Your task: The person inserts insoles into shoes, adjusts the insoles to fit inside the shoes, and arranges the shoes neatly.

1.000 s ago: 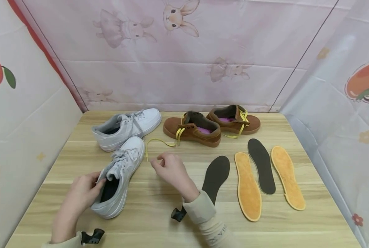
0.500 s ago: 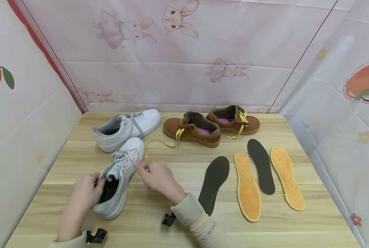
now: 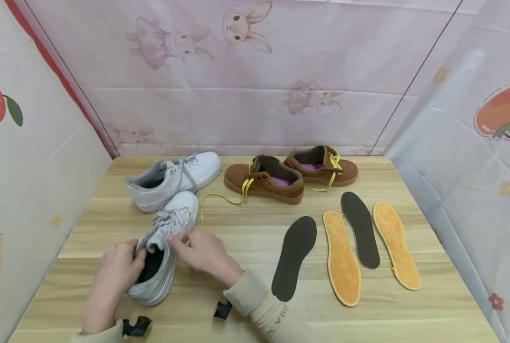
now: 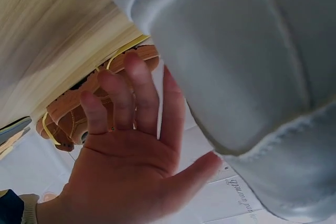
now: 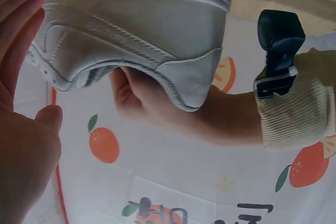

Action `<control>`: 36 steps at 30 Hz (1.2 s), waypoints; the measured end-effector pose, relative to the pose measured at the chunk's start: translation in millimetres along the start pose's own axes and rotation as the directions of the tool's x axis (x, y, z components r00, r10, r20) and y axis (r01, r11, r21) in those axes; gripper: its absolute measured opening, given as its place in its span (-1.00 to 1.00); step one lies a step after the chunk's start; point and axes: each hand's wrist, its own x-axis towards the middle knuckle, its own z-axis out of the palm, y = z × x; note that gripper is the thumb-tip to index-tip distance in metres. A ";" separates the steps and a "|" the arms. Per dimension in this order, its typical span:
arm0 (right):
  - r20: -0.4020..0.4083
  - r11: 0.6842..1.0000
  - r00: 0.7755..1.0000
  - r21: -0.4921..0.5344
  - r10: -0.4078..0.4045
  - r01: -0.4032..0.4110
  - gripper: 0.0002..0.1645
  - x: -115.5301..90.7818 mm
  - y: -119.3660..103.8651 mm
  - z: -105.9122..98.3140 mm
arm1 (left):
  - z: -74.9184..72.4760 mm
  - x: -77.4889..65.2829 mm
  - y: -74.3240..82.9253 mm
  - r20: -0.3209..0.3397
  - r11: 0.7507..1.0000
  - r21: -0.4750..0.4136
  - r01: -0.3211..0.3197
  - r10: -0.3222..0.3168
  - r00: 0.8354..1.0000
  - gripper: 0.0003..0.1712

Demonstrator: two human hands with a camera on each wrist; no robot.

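Note:
In the head view a white sneaker (image 3: 158, 287) stands on the table with its toe pointing away, its laces (image 3: 175, 216) threaded. My left hand (image 3: 116, 269) grips the left edge of its collar, fingers partly hidden. From the right, my right hand (image 3: 205, 250) reaches across to the eyelets near the tongue. In the left wrist view, the right hand (image 4: 121, 156) shows loosely extended fingers, its thumb at the sneaker's edge. That contact is hard to judge. The right wrist view has the left hand (image 5: 152, 95) curled at the collar of the sneaker (image 5: 142, 17).
Behind stands a second white sneaker (image 3: 173, 181). Two brown shoes (image 3: 265, 186) with yellow laces sit at the back. Two dark insoles (image 3: 294, 259) and two orange insoles (image 3: 342, 259) lie on the right of the wooden table (image 3: 400, 319).
The right hand has moved left from beside the sneaker to its eyelets and collar. The left hand has stayed on the collar.

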 end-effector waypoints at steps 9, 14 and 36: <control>-0.027 0.993 0.999 -0.113 -0.046 0.042 -0.29 5.6 -9.5 5.5 | 1.3 4.6 0.9 -0.016 0.999 0.027 -0.020 0.020 1.000 -0.79; -0.058 0.969 0.996 -0.244 -0.061 0.045 -0.36 10.0 -14.8 9.9 | 0.5 6.4 -0.8 -0.013 0.999 0.024 -0.030 0.030 0.999 -0.80; 0.056 0.960 0.990 -0.242 -0.130 0.139 -0.43 9.6 -9.4 17.7 | 0.2 5.3 -3.3 -0.038 0.999 -0.014 -0.044 0.044 0.998 -0.76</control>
